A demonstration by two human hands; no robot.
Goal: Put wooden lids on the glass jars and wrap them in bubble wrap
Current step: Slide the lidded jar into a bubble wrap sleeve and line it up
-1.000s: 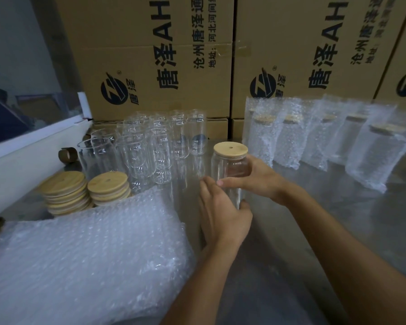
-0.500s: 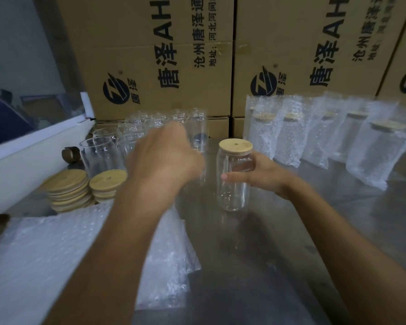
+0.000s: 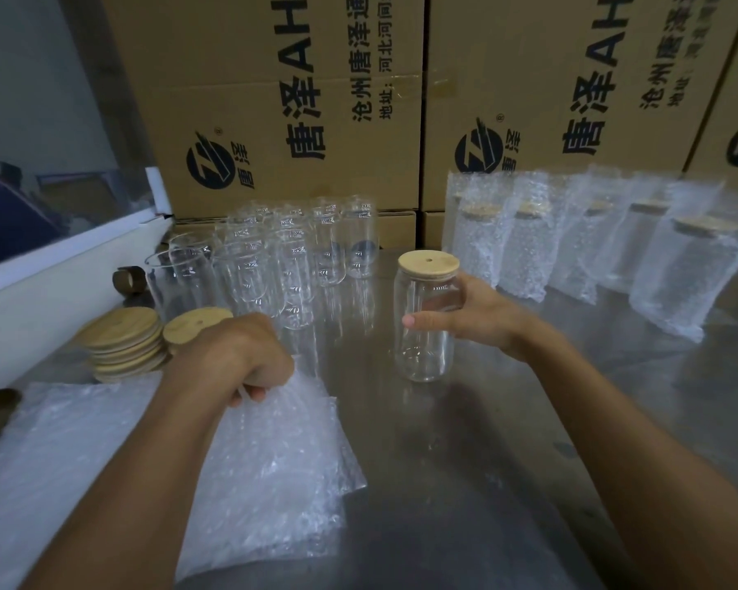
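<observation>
A clear glass jar (image 3: 422, 338) with a round wooden lid (image 3: 428, 264) stands upright on the steel table (image 3: 508, 440). My right hand (image 3: 478, 313) holds it from the right, thumb across the front and fingers behind the glass. My left hand (image 3: 239, 355) pinches the top edge of a bubble wrap sheet (image 3: 282, 453) from the pile (image 3: 60, 483) at the lower left. Several bare jars (image 3: 282, 266) stand at the back left. Two stacks of wooden lids (image 3: 124, 342) sit beside them.
Several jars wrapped in bubble wrap (image 3: 580, 249) stand in a row at the back right. Printed cardboard boxes (image 3: 316, 100) wall off the back. A white ledge (image 3: 52, 283) runs along the left. A brown tape roll (image 3: 128, 281) lies by the ledge.
My left hand left the lidded jar, swung left past the bare jars and came down on the bubble wrap pile, pinching a sheet. My right hand kept holding the jar.
</observation>
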